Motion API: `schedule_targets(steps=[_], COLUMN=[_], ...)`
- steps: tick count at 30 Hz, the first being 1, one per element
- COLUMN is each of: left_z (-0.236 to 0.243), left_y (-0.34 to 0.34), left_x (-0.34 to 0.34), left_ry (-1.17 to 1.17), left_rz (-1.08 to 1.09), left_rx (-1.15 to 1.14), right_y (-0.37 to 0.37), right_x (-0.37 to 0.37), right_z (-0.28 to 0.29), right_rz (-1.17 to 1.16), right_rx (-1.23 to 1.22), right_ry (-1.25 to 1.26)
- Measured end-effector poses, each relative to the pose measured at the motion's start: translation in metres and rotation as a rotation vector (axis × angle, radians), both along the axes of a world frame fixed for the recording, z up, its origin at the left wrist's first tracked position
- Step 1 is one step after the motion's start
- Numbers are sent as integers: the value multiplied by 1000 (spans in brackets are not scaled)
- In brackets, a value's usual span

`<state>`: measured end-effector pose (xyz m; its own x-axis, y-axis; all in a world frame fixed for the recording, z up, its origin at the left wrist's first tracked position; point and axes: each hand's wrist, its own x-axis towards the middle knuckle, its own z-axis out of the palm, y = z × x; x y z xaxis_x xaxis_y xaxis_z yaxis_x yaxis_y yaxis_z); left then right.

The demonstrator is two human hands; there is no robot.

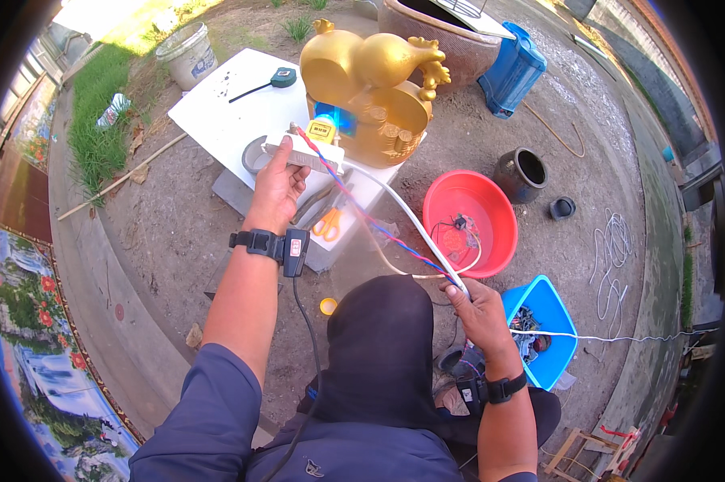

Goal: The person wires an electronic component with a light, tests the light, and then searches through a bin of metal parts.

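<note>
My left hand [280, 186] is closed around the near side of a white power strip [308, 154], thumb on top. A yellow box with a small label [321, 130] sits right against the strip's far side; whether it is plugged in cannot be made out. A thick white cable [400, 206] runs from the strip to my right hand [476, 312]. Twisted red and blue wires [378, 230] cross over the strip and slant down to the same hand. My right hand's fingers are wrapped round both cable and wires. Orange-handled scissors [328, 225] lie below the strip.
Beyond the strip stands a gold gourd-shaped ornament [378, 64] on a white board [218, 104], with a tape roll [256, 155]. On the right are a red basin [503, 197], a dark jar [521, 175], a blue bin [567, 341] of small parts and a blue jug [513, 71].
</note>
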<state>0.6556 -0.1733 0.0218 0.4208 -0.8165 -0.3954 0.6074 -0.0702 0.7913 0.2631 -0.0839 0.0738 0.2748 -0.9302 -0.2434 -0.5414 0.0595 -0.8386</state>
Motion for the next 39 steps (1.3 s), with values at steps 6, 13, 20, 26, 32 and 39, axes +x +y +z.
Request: schedule_targets(steps=[6, 13, 20, 26, 32, 39], left_z=[-1, -2, 3, 1, -2, -1], left_y=[-1, -1, 0, -2, -4, -3], left_x=[0, 2, -1, 1, 4, 2], left_ry=[5, 9, 22, 20, 20, 16], left_rz=[-6, -8, 1, -3, -5, -8], left_rx=[-1, -5, 0, 0, 8, 2], right_y=[-1, 0, 1, 1, 2, 3], right_x=[-2, 0, -1, 1, 0, 2], right_z=[1, 5, -1, -1, -3, 1], right_rz=[7, 7, -4, -38, -34, -44], right_rx=[10, 6, 24, 61, 61, 70], right_ry=[25, 3, -21, -57, -71, -87])
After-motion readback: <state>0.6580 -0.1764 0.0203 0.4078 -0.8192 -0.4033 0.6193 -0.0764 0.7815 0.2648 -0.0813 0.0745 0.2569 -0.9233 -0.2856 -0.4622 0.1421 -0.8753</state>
